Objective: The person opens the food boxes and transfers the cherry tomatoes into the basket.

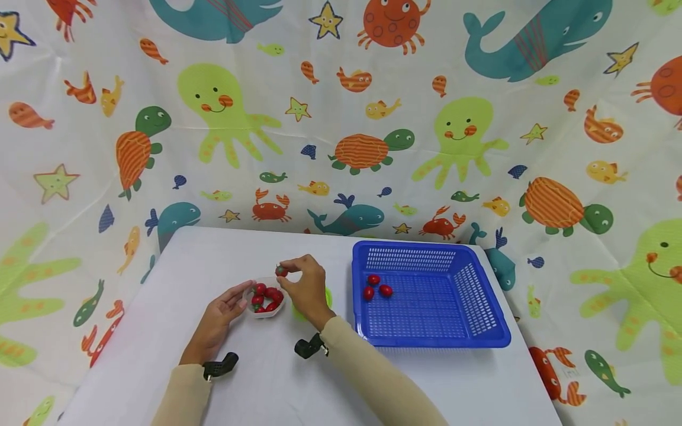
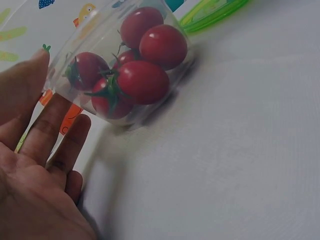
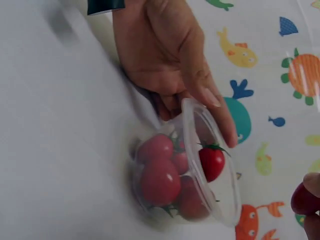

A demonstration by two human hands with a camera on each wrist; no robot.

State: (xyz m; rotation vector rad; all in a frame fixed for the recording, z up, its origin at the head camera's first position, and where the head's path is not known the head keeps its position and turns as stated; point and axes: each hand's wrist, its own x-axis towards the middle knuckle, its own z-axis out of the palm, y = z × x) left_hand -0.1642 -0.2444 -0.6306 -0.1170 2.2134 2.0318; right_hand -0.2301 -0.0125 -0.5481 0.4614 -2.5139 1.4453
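Observation:
A clear plastic container (image 1: 264,315) of red cherry tomatoes (image 1: 270,293) sits on the white table. My left hand (image 1: 217,319) holds its rim on the left side, thumb and fingers at the edge. In the left wrist view, the container (image 2: 82,40) appears tilted, green stems showing on the tomatoes (image 2: 144,82) inside. My right hand (image 1: 308,290) pinches one cherry tomato (image 1: 280,271) between thumb and fingertip, above the container's far right edge. The right wrist view catches that held tomato (image 3: 305,200) at its right border.
To the right stands a blue plastic basket (image 1: 431,342) with 3 cherry tomatoes (image 1: 374,279) at its left side. A bright green round object (image 1: 328,297) lies partly hidden under my right hand. Behind the table hangs a sea-animal printed cloth (image 1: 319,201).

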